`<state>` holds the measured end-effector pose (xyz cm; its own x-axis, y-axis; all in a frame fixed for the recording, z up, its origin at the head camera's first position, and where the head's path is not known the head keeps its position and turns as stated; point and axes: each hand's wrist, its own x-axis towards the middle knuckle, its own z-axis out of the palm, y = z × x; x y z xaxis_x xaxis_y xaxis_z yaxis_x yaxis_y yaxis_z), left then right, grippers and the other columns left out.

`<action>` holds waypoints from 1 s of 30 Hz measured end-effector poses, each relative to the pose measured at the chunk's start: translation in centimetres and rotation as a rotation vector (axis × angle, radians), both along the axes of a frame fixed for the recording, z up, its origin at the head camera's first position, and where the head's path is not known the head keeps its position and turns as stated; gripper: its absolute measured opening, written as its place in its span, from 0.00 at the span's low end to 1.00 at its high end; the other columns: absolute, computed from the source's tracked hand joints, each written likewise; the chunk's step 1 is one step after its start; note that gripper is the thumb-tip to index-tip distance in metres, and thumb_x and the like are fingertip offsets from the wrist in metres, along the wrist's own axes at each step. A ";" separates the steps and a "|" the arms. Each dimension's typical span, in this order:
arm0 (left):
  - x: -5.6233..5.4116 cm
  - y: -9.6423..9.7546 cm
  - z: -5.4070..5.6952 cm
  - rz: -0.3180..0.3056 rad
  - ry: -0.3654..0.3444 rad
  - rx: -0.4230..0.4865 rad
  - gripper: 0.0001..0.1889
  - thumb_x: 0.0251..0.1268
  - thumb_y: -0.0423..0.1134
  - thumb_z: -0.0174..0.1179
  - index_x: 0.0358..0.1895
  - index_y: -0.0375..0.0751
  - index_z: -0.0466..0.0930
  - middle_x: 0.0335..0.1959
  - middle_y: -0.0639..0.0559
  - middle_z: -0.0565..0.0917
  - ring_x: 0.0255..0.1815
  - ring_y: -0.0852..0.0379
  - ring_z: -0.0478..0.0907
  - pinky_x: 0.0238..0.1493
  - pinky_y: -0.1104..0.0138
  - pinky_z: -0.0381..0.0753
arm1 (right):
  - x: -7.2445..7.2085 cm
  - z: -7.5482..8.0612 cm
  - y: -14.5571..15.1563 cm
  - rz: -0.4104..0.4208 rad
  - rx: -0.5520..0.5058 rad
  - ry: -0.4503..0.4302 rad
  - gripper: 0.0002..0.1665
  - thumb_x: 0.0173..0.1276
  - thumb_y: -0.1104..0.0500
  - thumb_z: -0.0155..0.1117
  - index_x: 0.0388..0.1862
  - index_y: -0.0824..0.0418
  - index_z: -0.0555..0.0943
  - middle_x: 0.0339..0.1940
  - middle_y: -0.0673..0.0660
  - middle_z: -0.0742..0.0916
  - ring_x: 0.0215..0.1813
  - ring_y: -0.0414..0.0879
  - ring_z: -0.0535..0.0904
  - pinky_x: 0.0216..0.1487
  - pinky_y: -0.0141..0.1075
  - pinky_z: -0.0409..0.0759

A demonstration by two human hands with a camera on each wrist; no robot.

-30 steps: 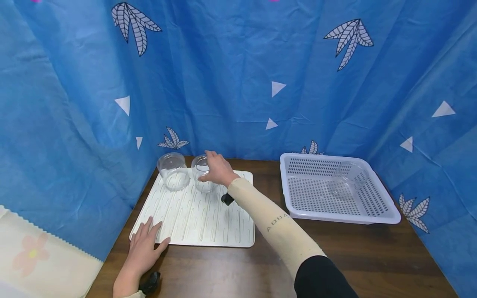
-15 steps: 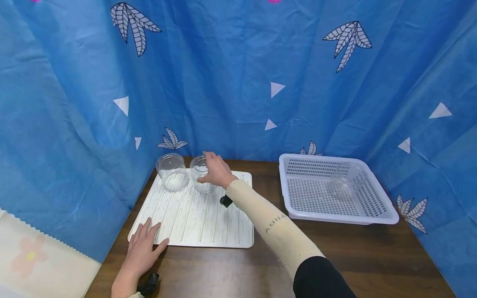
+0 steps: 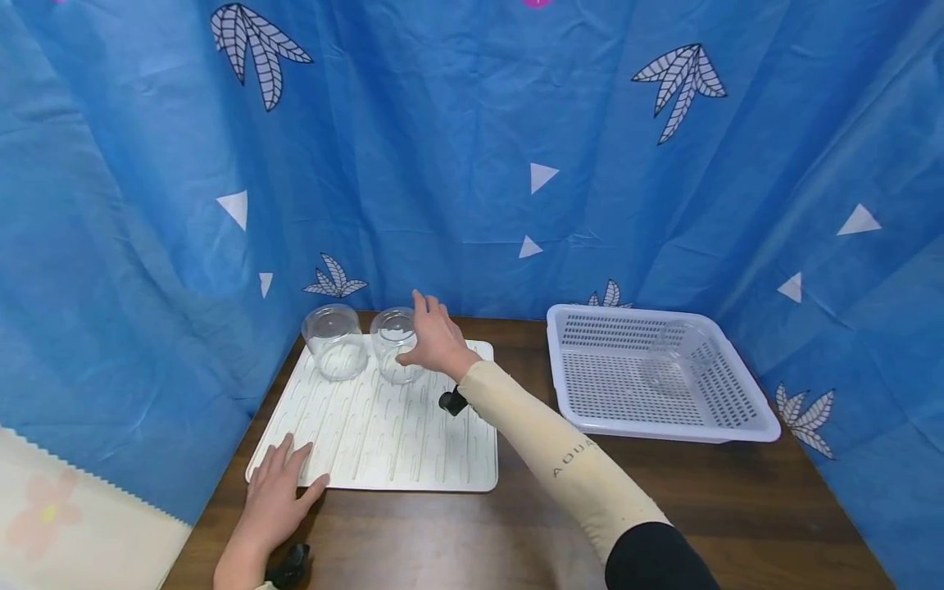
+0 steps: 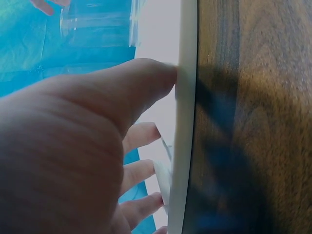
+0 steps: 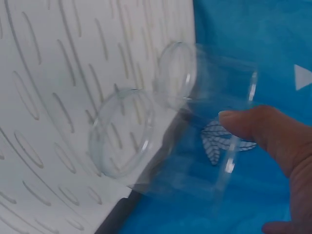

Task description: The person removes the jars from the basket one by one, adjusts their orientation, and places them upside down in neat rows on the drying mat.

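Two clear, see-through jars stand at the back left of the white ridged mat (image 3: 383,447). Spread beside the right-hand jar (image 3: 387,348) is my right hand (image 3: 437,340), its fingers apart and hardly bent. In the right wrist view the thumb (image 5: 253,124) overlaps the upper part of this jar (image 5: 170,156), which stands on its round base. The left-hand jar (image 3: 332,340) is close by on the mat. My left hand (image 3: 271,500) rests on the mat's front left corner, fingers straight. Its thumb (image 4: 146,80) touches the mat's edge in the left wrist view.
A white perforated plastic basket (image 3: 556,373) sits at the right of the brown wooden table (image 3: 442,541). Inside it is another clear jar (image 3: 682,360). A blue patterned curtain (image 3: 457,147) hangs behind and along both sides.
The right hand's fingers have spread and moved slightly right, away from the right-hand jar, which stays upright on the mat. The left hand stays at the mat's corner.
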<state>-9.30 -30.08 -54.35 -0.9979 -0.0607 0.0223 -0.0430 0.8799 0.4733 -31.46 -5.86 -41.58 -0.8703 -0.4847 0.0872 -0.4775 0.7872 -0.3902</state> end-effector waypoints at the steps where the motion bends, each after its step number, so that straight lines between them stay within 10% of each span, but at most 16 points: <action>1: 0.0 0.0 0.0 -0.002 0.001 -0.002 0.36 0.80 0.48 0.67 0.74 0.20 0.70 0.79 0.13 0.56 0.78 0.07 0.48 0.69 0.15 0.50 | 0.1 0.3 0.2 0.000 -0.006 0.003 0.74 0.63 0.43 0.87 0.92 0.64 0.48 0.85 0.65 0.67 0.83 0.58 0.67 0.69 0.45 0.82; 16: -0.3 -0.2 -0.2 -0.010 0.002 -0.023 0.36 0.79 0.48 0.67 0.73 0.18 0.70 0.78 0.11 0.56 0.76 0.06 0.48 0.67 0.14 0.52 | 1.8 5.9 4.2 0.008 -0.342 0.024 0.64 0.64 0.45 0.86 0.89 0.60 0.60 0.82 0.62 0.72 0.82 0.58 0.67 0.77 0.53 0.74; 30: -0.3 -0.3 -0.2 -0.025 0.010 -0.035 0.36 0.78 0.47 0.68 0.71 0.16 0.70 0.76 0.09 0.57 0.74 0.04 0.50 0.67 0.15 0.53 | 1.4 8.8 12.0 -0.216 -0.697 0.153 0.60 0.65 0.43 0.85 0.87 0.59 0.64 0.76 0.60 0.78 0.74 0.57 0.74 0.68 0.49 0.79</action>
<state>-9.56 -30.38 -54.51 -0.9988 -0.0346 0.0342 -0.0159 0.8968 0.4422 -30.07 6.09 -32.79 -0.8933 -0.0918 0.4401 -0.4294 0.4637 -0.7750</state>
